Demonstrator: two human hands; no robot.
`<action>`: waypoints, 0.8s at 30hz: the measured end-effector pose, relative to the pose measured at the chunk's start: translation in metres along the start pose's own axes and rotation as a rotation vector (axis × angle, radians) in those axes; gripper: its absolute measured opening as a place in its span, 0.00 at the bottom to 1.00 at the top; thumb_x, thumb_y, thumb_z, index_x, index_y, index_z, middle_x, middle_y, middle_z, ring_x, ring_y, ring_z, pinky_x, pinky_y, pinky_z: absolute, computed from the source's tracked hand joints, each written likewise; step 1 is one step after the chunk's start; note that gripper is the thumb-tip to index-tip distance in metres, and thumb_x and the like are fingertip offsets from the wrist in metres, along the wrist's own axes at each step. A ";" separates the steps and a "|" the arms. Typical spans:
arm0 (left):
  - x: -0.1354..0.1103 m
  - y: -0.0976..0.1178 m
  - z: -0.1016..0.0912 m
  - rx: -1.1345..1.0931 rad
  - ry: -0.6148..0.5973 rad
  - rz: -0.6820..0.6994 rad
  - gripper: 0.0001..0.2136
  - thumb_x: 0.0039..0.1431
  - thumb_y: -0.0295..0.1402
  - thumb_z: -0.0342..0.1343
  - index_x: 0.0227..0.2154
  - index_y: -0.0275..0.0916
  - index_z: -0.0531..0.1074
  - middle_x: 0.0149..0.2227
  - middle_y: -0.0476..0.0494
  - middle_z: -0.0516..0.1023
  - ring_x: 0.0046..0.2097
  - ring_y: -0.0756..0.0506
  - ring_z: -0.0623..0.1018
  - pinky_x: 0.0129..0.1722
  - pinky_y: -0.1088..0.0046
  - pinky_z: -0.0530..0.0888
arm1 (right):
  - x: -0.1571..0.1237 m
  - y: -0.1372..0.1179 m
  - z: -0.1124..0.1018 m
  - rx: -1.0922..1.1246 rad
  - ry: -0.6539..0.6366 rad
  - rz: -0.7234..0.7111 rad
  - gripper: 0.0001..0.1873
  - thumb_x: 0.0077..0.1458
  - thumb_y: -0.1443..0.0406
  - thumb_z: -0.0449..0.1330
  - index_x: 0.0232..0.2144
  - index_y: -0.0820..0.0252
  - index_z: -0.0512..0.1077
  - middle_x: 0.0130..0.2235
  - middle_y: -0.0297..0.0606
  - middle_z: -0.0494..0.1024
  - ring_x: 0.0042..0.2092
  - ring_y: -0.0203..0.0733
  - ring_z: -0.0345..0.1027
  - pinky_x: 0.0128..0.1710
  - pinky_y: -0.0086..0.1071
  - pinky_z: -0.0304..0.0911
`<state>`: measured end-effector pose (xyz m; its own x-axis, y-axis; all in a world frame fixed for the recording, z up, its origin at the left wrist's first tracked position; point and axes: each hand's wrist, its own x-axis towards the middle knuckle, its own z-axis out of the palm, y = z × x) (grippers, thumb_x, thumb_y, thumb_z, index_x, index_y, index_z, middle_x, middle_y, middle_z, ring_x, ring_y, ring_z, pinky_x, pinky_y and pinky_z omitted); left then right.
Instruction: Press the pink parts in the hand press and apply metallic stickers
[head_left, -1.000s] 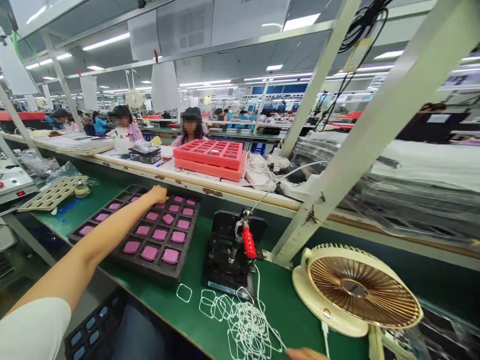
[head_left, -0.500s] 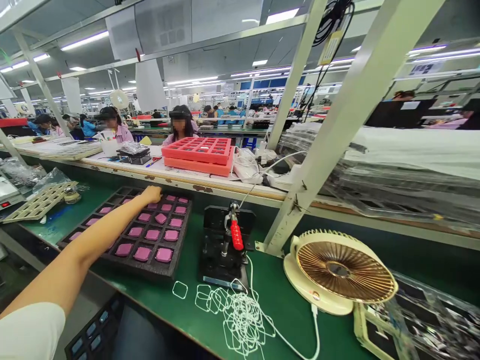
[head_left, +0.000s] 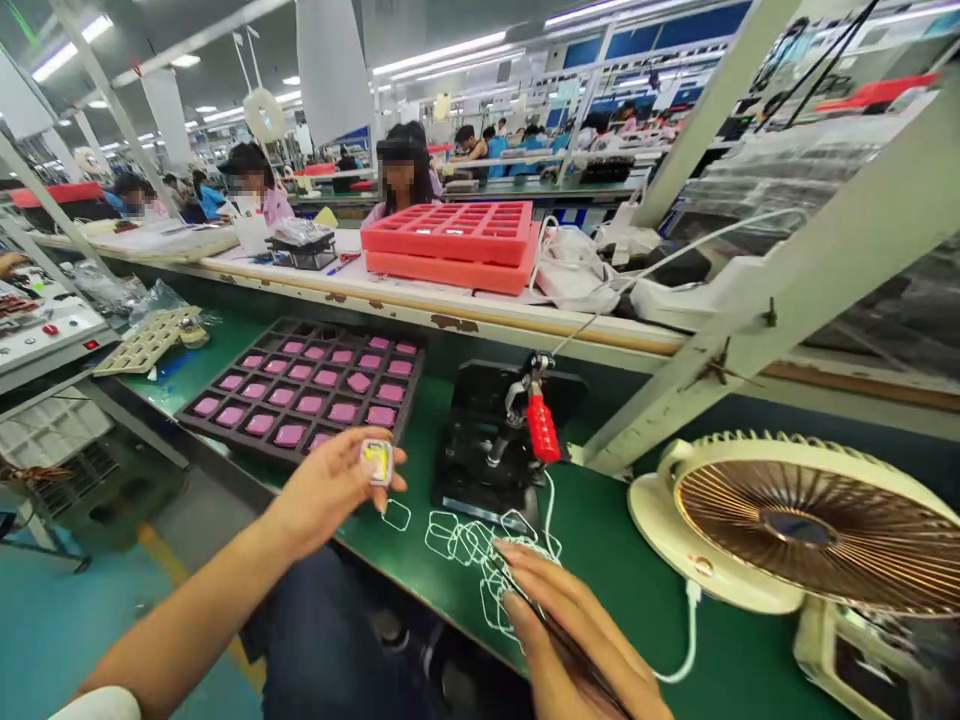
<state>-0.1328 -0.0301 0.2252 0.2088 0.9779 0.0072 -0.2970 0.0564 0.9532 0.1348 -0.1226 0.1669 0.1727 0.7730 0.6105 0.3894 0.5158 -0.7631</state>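
My left hand [head_left: 326,495] is raised above the front of the green bench mat [head_left: 607,570], pinching a small square part [head_left: 377,462] with a yellow centre and a white frame. My right hand [head_left: 570,640] grips a thin dark tool [head_left: 570,650] and rests among tangled white square loops of cord [head_left: 469,550]. Just behind my left hand lies a black foam tray [head_left: 409,395] holding several pink square pads [head_left: 341,412]. Some tray pockets are bare. A black bench press [head_left: 495,450] with a red handle [head_left: 543,428] stands to the right of the tray.
A cream desk fan [head_left: 795,520] stands at the right of the mat, beside a white steel post [head_left: 750,300]. Stacked red trays [head_left: 450,235] sit on the shelf behind, with a co-worker [head_left: 401,180] beyond them. A perforated beige plate [head_left: 146,340] lies at the left.
My left hand has pulled back from the tray toward me, now holding the small part. My right hand has come into view over the loops with the dark tool. The view has turned slightly.
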 end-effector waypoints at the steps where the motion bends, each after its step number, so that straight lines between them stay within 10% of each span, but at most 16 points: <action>1: -0.012 -0.009 0.016 -0.033 -0.008 -0.026 0.21 0.63 0.40 0.70 0.56 0.39 0.76 0.50 0.32 0.84 0.43 0.40 0.85 0.35 0.70 0.81 | 0.011 -0.008 0.012 0.061 -0.027 -0.092 0.15 0.62 0.70 0.68 0.49 0.48 0.82 0.51 0.42 0.84 0.51 0.56 0.82 0.53 0.50 0.82; 7: -0.042 -0.030 0.063 -0.051 -0.058 -0.165 0.25 0.63 0.44 0.70 0.59 0.41 0.77 0.47 0.37 0.85 0.32 0.47 0.82 0.35 0.68 0.83 | 0.031 -0.021 0.048 0.173 -0.134 -0.272 0.21 0.62 0.79 0.64 0.52 0.55 0.78 0.53 0.42 0.83 0.58 0.53 0.78 0.60 0.51 0.78; 24: -0.045 -0.037 0.068 0.060 -0.049 -0.234 0.27 0.62 0.48 0.69 0.61 0.43 0.78 0.51 0.38 0.86 0.40 0.44 0.84 0.42 0.67 0.83 | 0.009 -0.001 0.034 0.112 -0.187 -0.319 0.25 0.64 0.78 0.63 0.58 0.52 0.77 0.54 0.43 0.83 0.61 0.55 0.76 0.57 0.52 0.80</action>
<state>-0.0682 -0.0897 0.2102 0.3110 0.9286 -0.2026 -0.1799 0.2668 0.9468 0.1054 -0.1031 0.1660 -0.1132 0.6158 0.7797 0.2940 0.7704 -0.5658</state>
